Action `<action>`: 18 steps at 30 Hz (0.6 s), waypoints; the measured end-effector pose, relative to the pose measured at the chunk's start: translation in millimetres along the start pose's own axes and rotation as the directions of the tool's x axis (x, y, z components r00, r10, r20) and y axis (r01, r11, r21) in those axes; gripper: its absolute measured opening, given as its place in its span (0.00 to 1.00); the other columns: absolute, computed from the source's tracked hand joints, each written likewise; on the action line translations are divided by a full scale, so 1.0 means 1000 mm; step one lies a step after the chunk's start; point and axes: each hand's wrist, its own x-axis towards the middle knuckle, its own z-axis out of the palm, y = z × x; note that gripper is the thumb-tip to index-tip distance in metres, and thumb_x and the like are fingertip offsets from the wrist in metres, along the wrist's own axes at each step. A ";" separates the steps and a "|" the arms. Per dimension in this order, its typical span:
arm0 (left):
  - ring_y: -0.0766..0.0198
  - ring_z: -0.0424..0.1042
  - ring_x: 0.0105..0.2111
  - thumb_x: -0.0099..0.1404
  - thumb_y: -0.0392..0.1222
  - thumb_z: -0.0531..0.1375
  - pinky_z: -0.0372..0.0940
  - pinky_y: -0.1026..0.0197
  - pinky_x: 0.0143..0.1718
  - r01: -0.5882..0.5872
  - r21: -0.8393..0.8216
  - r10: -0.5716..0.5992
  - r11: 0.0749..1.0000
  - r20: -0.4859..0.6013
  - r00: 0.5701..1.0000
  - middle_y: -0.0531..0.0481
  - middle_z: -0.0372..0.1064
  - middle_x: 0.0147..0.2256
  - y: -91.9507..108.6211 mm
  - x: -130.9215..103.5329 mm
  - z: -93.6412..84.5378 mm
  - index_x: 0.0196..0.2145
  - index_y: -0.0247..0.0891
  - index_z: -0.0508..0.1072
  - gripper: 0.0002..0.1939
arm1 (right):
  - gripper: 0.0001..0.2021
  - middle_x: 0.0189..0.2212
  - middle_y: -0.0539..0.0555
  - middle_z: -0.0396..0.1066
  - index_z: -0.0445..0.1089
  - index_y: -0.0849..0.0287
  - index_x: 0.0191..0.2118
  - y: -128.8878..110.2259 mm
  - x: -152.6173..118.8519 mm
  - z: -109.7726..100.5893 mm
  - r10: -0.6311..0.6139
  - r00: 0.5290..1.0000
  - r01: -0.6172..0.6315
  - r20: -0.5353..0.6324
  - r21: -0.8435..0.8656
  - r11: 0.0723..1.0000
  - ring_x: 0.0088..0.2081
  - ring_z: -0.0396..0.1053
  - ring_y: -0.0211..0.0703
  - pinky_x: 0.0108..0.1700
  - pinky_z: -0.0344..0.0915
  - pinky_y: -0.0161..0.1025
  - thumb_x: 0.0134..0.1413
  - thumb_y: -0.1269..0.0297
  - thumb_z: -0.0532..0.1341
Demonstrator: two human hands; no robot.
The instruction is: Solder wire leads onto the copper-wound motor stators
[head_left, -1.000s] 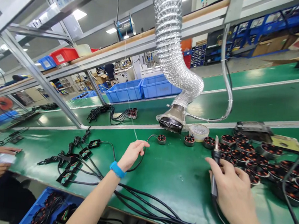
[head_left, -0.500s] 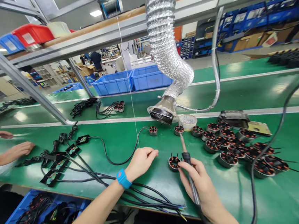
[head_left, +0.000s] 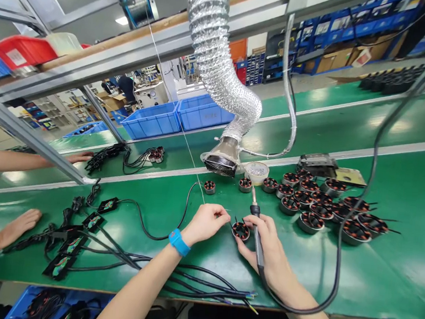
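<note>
My right hand (head_left: 273, 256) is wrapped round a soldering iron (head_left: 259, 245), its tip pointing up and away over the table. The thumb and forefinger of that hand also touch a small motor stator (head_left: 241, 231), a ring with copper windings and black leads standing up. Just left of the stator, my left hand (head_left: 207, 223), with a blue wristband (head_left: 179, 242), is closed in a pinch. Thin solder wire (head_left: 189, 147) runs from the spool (head_left: 137, 9) overhead down to this hand. A short thin end shows near the fingertips.
Several stators (head_left: 311, 223) cluster at the right. A soldering-tip cleaner tin (head_left: 256, 172) stands beside the fume extractor nozzle (head_left: 222, 160). Black cables (head_left: 133, 259) with circuit boards (head_left: 73, 244) lie at left and front. A co-worker's hand (head_left: 20, 227) rests at far left.
My left hand has come closer to the stator, fingers now at its leads. My right thumb and forefinger now span the stator. A co-worker's arm has reached toward the cable bundle behind.
</note>
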 end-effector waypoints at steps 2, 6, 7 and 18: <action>0.68 0.61 0.25 0.61 0.44 0.59 0.55 0.65 0.28 0.044 -0.017 -0.043 0.999 0.046 0.998 0.52 0.69 0.24 -0.003 -0.008 -0.005 0.27 0.33 0.75 0.11 | 0.21 0.49 0.57 0.59 0.59 0.53 0.56 0.001 0.000 -0.002 -0.008 1.000 0.007 0.020 0.046 0.999 0.44 0.71 0.46 0.48 0.70 0.42 0.58 0.67 0.61; 0.68 0.63 0.26 0.58 0.47 0.62 0.56 0.65 0.30 0.112 -0.239 -0.084 0.964 0.124 0.989 0.51 0.69 0.25 -0.003 -0.015 -0.005 0.28 0.32 0.75 0.13 | 0.20 0.49 0.57 0.58 0.59 0.52 0.56 0.002 -0.001 0.001 0.006 0.998 -0.011 0.058 0.086 0.996 0.44 0.70 0.45 0.47 0.70 0.42 0.59 0.67 0.60; 0.68 0.63 0.26 0.57 0.48 0.64 0.56 0.65 0.31 0.127 -0.302 -0.082 0.945 0.157 0.984 0.50 0.69 0.25 -0.002 -0.014 -0.003 0.28 0.31 0.75 0.14 | 0.19 0.50 0.56 0.58 0.59 0.52 0.55 0.002 -0.001 0.003 0.006 0.997 -0.013 0.071 0.098 0.995 0.43 0.70 0.44 0.47 0.70 0.41 0.60 0.67 0.59; 0.70 0.58 0.22 0.60 0.52 0.62 0.51 0.65 0.26 0.105 -0.127 -0.104 0.986 0.021 0.994 0.54 0.64 0.21 0.005 -0.005 -0.007 0.23 0.33 0.71 0.18 | 0.18 0.49 0.56 0.59 0.60 0.52 0.54 0.004 0.000 0.001 -0.021 0.995 0.005 0.102 0.159 0.987 0.47 0.68 0.46 0.50 0.67 0.42 0.59 0.69 0.59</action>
